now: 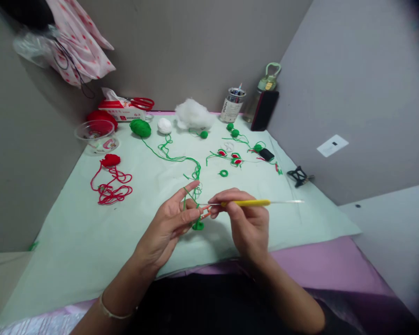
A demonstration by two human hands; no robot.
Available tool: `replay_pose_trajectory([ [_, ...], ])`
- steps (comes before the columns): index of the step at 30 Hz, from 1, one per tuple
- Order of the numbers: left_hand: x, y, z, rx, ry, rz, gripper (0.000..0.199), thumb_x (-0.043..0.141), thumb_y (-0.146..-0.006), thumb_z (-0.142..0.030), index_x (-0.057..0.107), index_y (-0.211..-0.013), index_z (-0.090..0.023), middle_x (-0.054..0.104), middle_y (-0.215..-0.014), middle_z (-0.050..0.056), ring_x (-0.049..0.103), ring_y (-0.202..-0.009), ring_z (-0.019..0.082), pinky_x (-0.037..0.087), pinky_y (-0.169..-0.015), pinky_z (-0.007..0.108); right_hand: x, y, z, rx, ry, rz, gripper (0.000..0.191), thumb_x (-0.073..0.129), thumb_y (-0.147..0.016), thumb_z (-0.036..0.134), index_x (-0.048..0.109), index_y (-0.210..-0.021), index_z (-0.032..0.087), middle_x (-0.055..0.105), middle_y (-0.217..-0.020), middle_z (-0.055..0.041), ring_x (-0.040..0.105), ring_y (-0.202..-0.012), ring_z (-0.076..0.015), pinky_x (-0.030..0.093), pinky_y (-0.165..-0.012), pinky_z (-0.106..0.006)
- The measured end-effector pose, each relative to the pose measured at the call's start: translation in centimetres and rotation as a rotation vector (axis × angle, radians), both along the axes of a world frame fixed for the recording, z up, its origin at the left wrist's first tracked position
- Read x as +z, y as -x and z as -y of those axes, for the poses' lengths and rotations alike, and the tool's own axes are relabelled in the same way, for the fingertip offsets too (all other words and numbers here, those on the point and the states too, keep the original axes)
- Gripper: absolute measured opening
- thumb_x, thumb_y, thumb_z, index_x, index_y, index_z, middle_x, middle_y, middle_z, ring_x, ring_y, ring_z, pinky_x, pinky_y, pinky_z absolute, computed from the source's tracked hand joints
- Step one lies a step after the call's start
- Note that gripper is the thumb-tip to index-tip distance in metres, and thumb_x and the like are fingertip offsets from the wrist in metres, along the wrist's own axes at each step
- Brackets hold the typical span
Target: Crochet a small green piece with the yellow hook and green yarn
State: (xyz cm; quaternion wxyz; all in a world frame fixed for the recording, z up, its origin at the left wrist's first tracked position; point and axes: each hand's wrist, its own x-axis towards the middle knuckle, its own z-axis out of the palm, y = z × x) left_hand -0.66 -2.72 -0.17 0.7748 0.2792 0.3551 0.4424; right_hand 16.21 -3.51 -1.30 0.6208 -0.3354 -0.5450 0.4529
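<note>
Green crochet piece (pixel 198 226) hangs pinched in my left hand (pixel 171 216), just left of my right hand (pixel 247 223). Beyond it, loose green yarn (pixel 197 170) runs to the green ball (pixel 140 128) at far left; a red yarn ball (pixel 111 161) lies left, a green ring (pixel 226 173) farther off to the right. My left index finger is raised, yarn across it; my right fingers grip a yellow crochet hook (pixel 254 203), held nearly level.
</note>
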Motion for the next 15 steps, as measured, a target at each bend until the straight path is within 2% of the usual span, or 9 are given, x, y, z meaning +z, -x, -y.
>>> replay_pose_trajectory([
  [3,0.1,0.2,-0.1,-0.001,-0.008,-0.003,0.074,0.087,-0.073,-0.023,0.06,-0.141,-0.02,0.055,-0.072,-0.005,0.041,-0.05,0.004,0.037,-0.049,0.018,0.3,-0.3,-0.4,0.018,0.114,-0.119,0.015,0.065,-0.097,0.031,0.079,-0.095,0.025,0.072,-0.089,-0.0033,0.067,-0.069,-0.0138,0.058,-0.065,-0.03],
  [8,0.0,0.3,-0.1,-0.015,-0.007,0.01,0.066,0.085,-0.075,-0.022,0.064,-0.137,-0.023,0.058,-0.078,-0.003,0.052,-0.059,0.008,0.047,-0.062,0.022,0.8,-0.5,-1.0,0.041,0.224,-0.221,0.017,0.073,-0.089,0.038,0.077,-0.086,0.022,0.071,-0.079,-0.0018,0.062,-0.06,-0.0121,0.055,-0.059,-0.028],
  [11,-0.2,-0.1,0.1,0.0,-0.043,-0.015,0.064,0.085,-0.076,-0.021,0.063,-0.137,-0.024,0.058,-0.076,-0.004,0.058,-0.069,0.01,0.047,-0.069,0.021,0.5,-0.3,-0.8,0.096,0.185,-0.169,0.015,0.069,-0.093,0.037,0.078,-0.092,0.025,0.073,-0.085,-0.0023,0.064,-0.067,-0.0134,0.054,-0.063,-0.028],
  [15,-0.4,-0.7,0.2,-0.017,-0.129,-0.073,0.067,0.084,-0.078,-0.023,0.058,-0.14,-0.025,0.07,-0.094,0.001,0.065,-0.087,0.014,0.047,-0.079,0.024,-0.2,0.0,-0.4,0.07,0.068,0.021,0.014,0.068,-0.095,0.032,0.08,-0.097,0.027,0.076,-0.094,-0.0047,0.068,-0.087,-0.0179,0.054,-0.076,-0.032],
])
